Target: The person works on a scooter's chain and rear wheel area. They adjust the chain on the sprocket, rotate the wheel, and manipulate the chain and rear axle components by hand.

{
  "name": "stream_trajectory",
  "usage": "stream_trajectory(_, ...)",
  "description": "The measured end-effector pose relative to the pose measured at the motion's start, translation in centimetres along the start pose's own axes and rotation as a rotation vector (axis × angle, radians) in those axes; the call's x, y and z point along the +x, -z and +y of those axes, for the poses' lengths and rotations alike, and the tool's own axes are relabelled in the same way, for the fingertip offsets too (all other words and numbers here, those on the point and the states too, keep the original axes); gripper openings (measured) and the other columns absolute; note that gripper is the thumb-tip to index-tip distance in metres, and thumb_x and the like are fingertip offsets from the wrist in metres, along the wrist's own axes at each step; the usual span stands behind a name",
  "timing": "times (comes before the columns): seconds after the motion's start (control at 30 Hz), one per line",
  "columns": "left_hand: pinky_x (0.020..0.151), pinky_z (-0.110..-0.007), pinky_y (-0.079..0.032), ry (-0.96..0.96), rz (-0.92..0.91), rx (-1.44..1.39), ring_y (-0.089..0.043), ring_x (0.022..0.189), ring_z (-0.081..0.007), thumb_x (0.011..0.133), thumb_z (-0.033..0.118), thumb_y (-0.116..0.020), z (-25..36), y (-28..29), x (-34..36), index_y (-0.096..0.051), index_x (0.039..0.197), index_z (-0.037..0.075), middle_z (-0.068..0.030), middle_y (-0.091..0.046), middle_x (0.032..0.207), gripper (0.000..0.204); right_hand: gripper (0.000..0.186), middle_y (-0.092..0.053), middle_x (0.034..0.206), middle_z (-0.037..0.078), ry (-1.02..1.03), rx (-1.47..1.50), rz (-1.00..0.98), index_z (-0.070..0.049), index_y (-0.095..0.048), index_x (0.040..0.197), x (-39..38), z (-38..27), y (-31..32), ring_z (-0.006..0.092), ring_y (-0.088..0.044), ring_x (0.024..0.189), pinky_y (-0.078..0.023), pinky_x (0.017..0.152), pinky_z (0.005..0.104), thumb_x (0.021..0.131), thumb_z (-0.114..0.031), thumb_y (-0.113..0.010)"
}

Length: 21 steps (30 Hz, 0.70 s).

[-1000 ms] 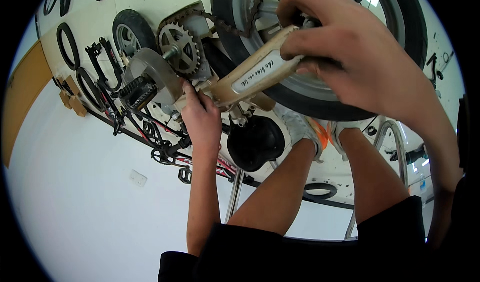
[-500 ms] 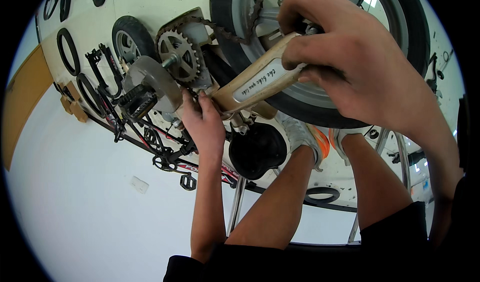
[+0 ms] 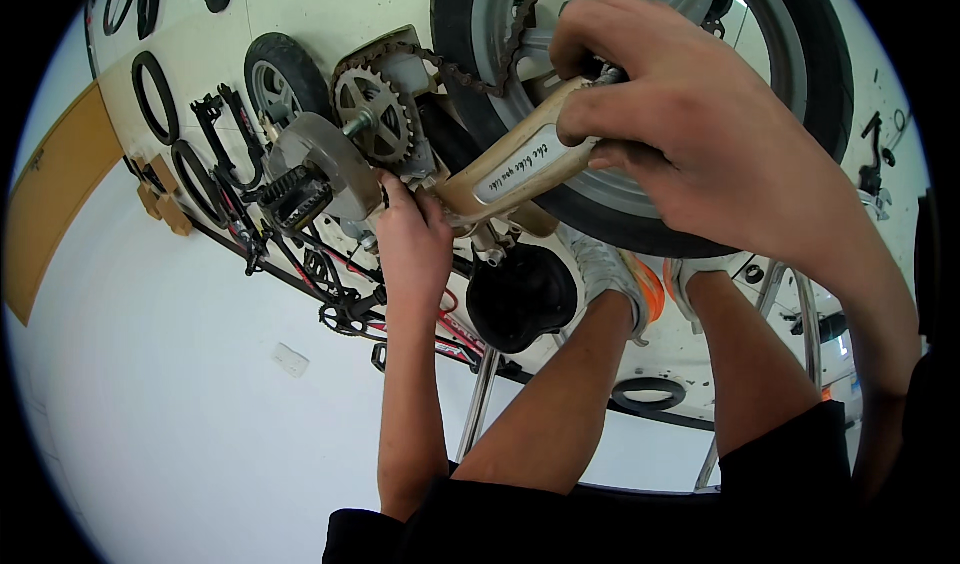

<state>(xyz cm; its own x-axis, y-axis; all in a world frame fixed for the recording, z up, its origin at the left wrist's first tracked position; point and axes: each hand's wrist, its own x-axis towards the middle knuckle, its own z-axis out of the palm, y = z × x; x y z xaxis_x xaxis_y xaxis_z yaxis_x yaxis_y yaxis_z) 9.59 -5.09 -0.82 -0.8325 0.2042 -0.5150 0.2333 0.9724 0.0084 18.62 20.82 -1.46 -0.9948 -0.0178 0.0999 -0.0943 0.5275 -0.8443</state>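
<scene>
Still, as half a second ago, the right hand [image 3: 690, 114] clasps the far-right end of the gold metal bicycle tube [image 3: 520, 169], its long axis slanting from near-left before the black-tyred grey wheel [image 3: 620, 214]; the left hand's [image 3: 415, 239] grip, beside its near-left end, I cannot tell.

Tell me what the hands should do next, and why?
Maybe the left hand could gently straighten the chain: it bends sharply in front of the wheel, and that hand is near the chainring, while the right hand grips the gold bar.
</scene>
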Motion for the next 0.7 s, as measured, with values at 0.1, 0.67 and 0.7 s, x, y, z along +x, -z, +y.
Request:
stream_trajectory(0.1, 0.058, -0.041, -0.047, -0.215, 0.178, -0.162, -0.06, 0.056, -0.0324, 0.094, 0.013, -0.051, -1.5, -1.3, 0.7, -0.045, 0.126, -0.018, -0.0226, -0.061, 0.068, 0.045, 0.023, -0.05, 0.098, 0.011, -0.002, -0.001, -0.007, 0.0, -0.06, 0.081, 0.1, 0.1, 0.1, 0.0286, -0.053, 0.095, -0.044, 0.078, 0.0401, 0.063, 0.004, -0.073)
stream_trajectory(0.67, 0.053, -0.03, -0.043, 0.192, 0.077, -0.488, -0.052, 0.054, -0.0146, 0.096, 0.013, -0.05, -1.9, -1.4, -0.8, -0.043, 0.133, -0.011, -0.0116, -0.058, 0.066, 0.045, 0.023, -0.051, 0.101, 0.012, -0.028, 0.013, 0.018, 0.0, -0.06, 0.08, -0.2, -0.3, -0.1, 0.0287, -0.054, 0.098, -0.046, 0.079, 0.039, 0.062, 0.006, -0.073)
stream_trajectory(0.7, 0.057, -0.037, -0.047, 0.066, 0.145, -0.301, -0.059, 0.055, -0.0279, 0.095, 0.011, -0.049, -2.5, -1.9, -0.6, -0.043, 0.133, -0.012, -0.0216, -0.062, 0.069, 0.045, 0.024, -0.051, 0.102, 0.012, -0.036, 0.018, 0.002, 0.0, -0.06, 0.081, -0.2, -0.3, 0.0, 0.0291, -0.054, 0.099, -0.046, 0.08, 0.0392, 0.062, 0.006, -0.073)
